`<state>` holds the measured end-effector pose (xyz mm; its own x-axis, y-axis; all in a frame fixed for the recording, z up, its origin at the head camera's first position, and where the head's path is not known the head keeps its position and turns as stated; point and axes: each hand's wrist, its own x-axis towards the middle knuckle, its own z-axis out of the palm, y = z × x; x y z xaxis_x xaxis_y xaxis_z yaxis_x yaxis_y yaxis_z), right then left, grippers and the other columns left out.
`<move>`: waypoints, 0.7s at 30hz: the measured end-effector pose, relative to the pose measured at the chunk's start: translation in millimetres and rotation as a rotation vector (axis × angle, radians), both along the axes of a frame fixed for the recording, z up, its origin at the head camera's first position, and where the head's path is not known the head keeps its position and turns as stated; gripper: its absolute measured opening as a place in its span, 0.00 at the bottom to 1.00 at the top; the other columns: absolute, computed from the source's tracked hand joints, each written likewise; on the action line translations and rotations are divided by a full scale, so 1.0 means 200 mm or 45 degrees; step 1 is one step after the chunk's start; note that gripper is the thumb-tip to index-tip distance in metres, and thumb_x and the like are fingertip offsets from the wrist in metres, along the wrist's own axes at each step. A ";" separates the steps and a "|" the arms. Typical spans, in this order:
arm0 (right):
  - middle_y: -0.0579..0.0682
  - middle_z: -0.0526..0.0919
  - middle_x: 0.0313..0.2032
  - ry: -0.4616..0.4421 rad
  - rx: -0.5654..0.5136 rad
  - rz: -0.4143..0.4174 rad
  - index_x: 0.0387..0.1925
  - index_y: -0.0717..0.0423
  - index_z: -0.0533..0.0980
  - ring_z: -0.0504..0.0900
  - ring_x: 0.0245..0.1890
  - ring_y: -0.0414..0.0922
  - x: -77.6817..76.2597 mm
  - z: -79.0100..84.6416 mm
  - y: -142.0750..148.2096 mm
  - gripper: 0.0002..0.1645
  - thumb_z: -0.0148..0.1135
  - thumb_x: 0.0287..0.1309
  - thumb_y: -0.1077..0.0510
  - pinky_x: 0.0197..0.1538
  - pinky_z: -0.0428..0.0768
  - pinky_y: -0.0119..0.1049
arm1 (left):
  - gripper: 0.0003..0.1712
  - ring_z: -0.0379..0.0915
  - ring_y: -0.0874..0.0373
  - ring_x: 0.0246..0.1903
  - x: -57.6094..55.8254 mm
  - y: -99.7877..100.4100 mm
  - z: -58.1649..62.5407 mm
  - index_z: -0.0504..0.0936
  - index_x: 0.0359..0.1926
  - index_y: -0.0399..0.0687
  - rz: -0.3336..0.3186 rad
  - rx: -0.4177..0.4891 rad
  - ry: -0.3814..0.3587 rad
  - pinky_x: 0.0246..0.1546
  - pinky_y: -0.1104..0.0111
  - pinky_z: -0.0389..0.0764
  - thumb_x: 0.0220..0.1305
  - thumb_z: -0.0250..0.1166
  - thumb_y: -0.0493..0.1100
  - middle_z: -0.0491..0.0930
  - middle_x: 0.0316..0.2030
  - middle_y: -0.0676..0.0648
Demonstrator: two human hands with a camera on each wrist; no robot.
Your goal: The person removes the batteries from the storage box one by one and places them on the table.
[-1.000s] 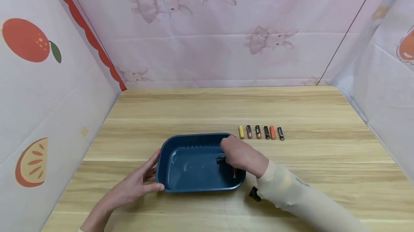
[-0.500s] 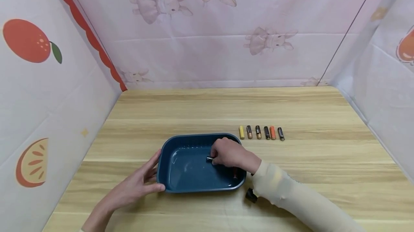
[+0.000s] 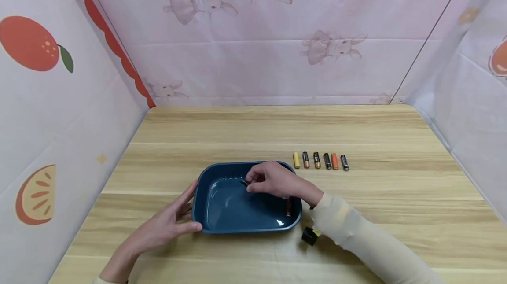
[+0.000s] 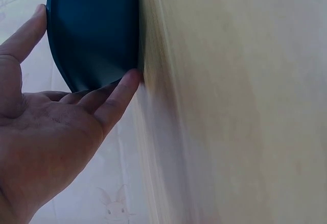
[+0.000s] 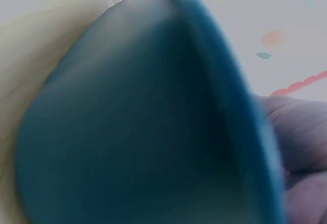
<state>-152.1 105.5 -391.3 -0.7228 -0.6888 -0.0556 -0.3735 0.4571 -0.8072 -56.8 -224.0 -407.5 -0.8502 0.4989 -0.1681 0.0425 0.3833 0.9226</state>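
Note:
A dark blue rectangular basin (image 3: 229, 231) stands on the table. My left hand (image 3: 164, 226) holds its left end from outside, thumb at the near corner and fingers fairly straight along the wall. The left wrist view shows that hand's fingertips against the basin's outer wall. My right hand (image 3: 273, 179) is inside the basin and pinches a small dark battery (image 3: 245, 182) between thumb and fingers, largely hidden by them. A reddish battery (image 3: 288, 208) lies at the basin's right end. The right wrist view is blurred and filled mostly by the basin wall.
Behind the basin's right end, several batteries lie in a row: a yellow battery (image 3: 296, 160), an orange battery (image 3: 334, 161) and dark ones between and beside them. A small black object (image 3: 310, 235) shows under the right sleeve. Printed cloth walls (image 3: 253, 68) surround the wooden table (image 3: 222, 130).
My right hand has moved leftward inside the basin with the dark battery, towards its far middle. The left hand and basin have stayed in place.

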 end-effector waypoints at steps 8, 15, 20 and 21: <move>0.46 0.86 0.34 -0.152 -0.224 -0.053 0.48 0.63 0.82 0.85 0.36 0.56 -0.01 0.07 0.03 0.12 0.67 0.69 0.59 0.41 0.87 0.50 | 0.59 0.58 0.28 0.71 0.00 0.00 0.01 0.37 0.84 0.55 0.001 -0.006 -0.018 0.65 0.54 0.73 0.69 0.70 0.42 0.43 0.80 0.30; 0.52 0.86 0.36 -0.207 -0.341 -0.153 0.50 0.65 0.81 0.82 0.39 0.65 0.00 0.16 0.11 0.14 0.67 0.69 0.59 0.41 0.87 0.47 | 0.59 0.58 0.28 0.71 -0.01 0.00 0.01 0.37 0.84 0.54 -0.006 -0.003 -0.015 0.65 0.56 0.74 0.69 0.70 0.42 0.44 0.79 0.29; 0.55 0.86 0.37 -0.236 -0.365 -0.233 0.49 0.63 0.82 0.82 0.40 0.65 0.01 0.21 0.20 0.13 0.67 0.69 0.58 0.42 0.87 0.46 | 0.59 0.57 0.28 0.72 -0.01 0.00 0.00 0.37 0.84 0.54 -0.019 0.016 -0.019 0.65 0.56 0.73 0.69 0.70 0.41 0.43 0.80 0.30; 0.54 0.85 0.38 -0.241 -0.368 -0.249 0.49 0.62 0.82 0.82 0.41 0.64 0.01 0.22 0.22 0.13 0.67 0.70 0.58 0.43 0.87 0.47 | 0.58 0.57 0.28 0.72 0.00 0.00 0.00 0.37 0.84 0.53 -0.021 0.019 -0.019 0.65 0.56 0.73 0.70 0.70 0.41 0.42 0.80 0.29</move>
<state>-150.9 149.9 -348.2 -0.8373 -0.5462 -0.0240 -0.1345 0.2484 -0.9593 -57.8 -224.0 -406.7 -0.8394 0.5153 -0.1731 0.0349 0.3689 0.9288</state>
